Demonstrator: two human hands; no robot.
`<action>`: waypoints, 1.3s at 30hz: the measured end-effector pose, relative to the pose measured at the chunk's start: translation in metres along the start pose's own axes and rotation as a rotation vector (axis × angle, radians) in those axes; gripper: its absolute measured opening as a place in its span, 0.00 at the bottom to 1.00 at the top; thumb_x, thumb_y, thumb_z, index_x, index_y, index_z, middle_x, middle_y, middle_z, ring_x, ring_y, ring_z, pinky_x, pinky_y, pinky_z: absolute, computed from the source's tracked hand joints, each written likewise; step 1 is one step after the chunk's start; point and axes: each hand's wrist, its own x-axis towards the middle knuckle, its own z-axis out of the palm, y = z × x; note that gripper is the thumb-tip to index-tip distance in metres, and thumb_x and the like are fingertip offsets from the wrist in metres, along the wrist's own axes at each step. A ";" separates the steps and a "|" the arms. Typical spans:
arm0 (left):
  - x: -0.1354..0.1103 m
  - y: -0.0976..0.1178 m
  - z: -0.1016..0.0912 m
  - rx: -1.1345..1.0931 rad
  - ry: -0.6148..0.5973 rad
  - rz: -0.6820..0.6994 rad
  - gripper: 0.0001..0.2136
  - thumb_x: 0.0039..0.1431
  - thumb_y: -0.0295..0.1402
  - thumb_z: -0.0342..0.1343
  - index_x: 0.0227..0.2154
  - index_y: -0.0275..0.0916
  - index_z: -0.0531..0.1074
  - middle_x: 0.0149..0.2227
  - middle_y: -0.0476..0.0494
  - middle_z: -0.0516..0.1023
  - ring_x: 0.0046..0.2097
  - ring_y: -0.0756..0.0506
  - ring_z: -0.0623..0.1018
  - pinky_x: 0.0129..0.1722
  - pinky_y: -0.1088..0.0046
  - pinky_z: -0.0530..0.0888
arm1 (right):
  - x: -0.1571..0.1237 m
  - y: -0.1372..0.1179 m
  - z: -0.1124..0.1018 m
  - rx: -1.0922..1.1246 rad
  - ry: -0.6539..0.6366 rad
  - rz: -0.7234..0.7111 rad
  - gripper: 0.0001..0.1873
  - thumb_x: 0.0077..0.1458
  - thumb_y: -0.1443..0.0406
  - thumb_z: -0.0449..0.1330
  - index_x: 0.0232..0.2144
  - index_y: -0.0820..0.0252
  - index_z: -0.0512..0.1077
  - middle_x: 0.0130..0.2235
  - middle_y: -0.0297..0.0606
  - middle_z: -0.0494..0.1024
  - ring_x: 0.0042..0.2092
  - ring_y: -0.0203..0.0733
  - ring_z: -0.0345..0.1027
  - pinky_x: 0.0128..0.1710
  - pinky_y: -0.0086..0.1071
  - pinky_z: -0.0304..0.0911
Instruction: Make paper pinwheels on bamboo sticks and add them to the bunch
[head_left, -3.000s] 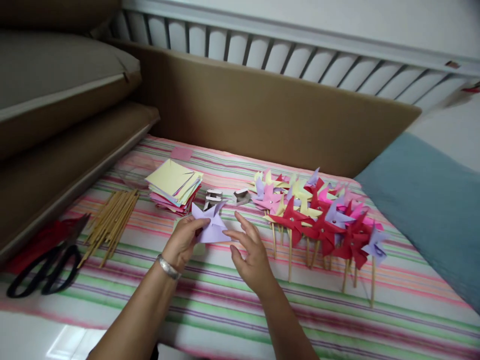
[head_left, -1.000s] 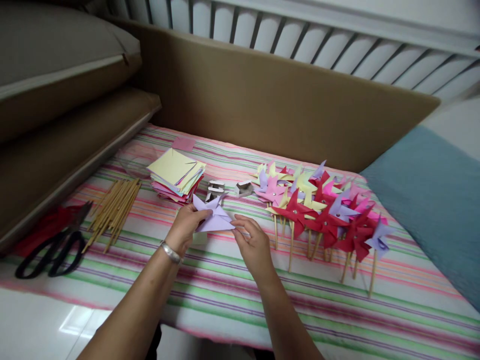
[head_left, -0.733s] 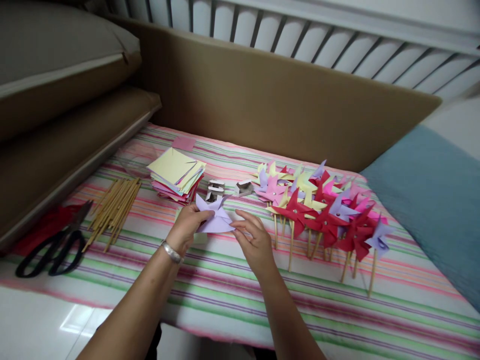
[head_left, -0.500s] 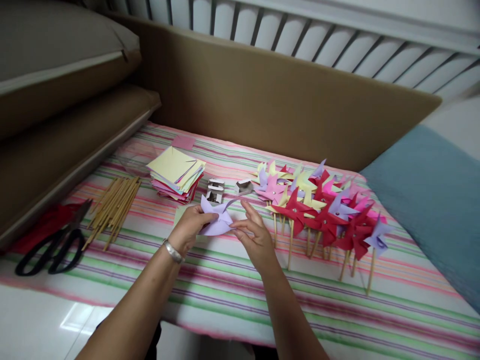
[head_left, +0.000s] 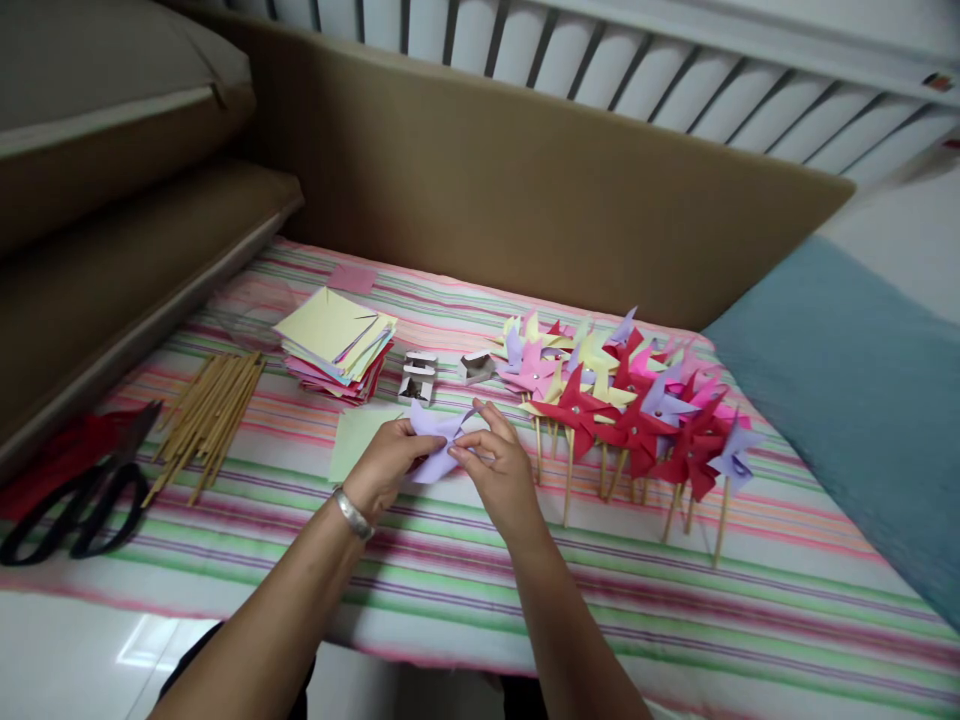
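A light purple paper pinwheel (head_left: 433,467) is held between my two hands above the striped cloth. My left hand (head_left: 388,458), with a silver bracelet at the wrist, is closed on its left side, the thumb pressing near the middle. My right hand (head_left: 495,462) pinches the pinwheel's right side; thumb and fingers are at the folded paper. Under and left of the pinwheel lies a pale green paper sheet (head_left: 351,443). Just beyond it stands a small open box (head_left: 418,380) with small dark things in it, and a second small box (head_left: 476,368) is to its right.
Finished pinwheels (head_left: 637,420) on sticks cluster at the right. At the left lie a stack of coloured paper squares (head_left: 330,335), a pile of thin wooden sticks (head_left: 210,420) and black-handled scissors (head_left: 82,510) on red material. A brown panel (head_left: 525,200) stands behind.
My right fingers have moved in toward the pinwheel's middle, folding its right tip inward. The view has shifted slightly, and more of the pale green sheet shows.
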 end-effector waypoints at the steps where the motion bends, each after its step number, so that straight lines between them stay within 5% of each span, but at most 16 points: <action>1: 0.000 0.000 0.000 -0.005 -0.003 -0.002 0.11 0.33 0.29 0.66 0.25 0.32 0.77 0.24 0.45 0.79 0.25 0.49 0.75 0.27 0.75 0.69 | 0.000 0.000 -0.001 -0.015 -0.010 -0.016 0.04 0.49 0.65 0.60 0.28 0.56 0.76 0.57 0.45 0.66 0.62 0.48 0.51 0.59 0.47 0.49; 29: -0.005 0.002 0.004 -0.123 -0.136 -0.025 0.12 0.35 0.28 0.67 0.28 0.32 0.78 0.27 0.42 0.81 0.29 0.48 0.77 0.33 0.73 0.70 | -0.001 -0.001 0.003 -0.054 0.059 0.109 0.02 0.46 0.66 0.61 0.26 0.55 0.74 0.55 0.41 0.69 0.60 0.49 0.55 0.58 0.47 0.51; 39: -0.002 -0.007 0.008 -0.094 -0.041 0.042 0.11 0.34 0.27 0.64 0.27 0.31 0.78 0.26 0.43 0.80 0.25 0.49 0.74 0.28 0.74 0.68 | -0.001 -0.002 0.005 -0.110 0.108 0.080 0.02 0.44 0.65 0.60 0.24 0.56 0.73 0.53 0.45 0.71 0.56 0.51 0.61 0.56 0.47 0.54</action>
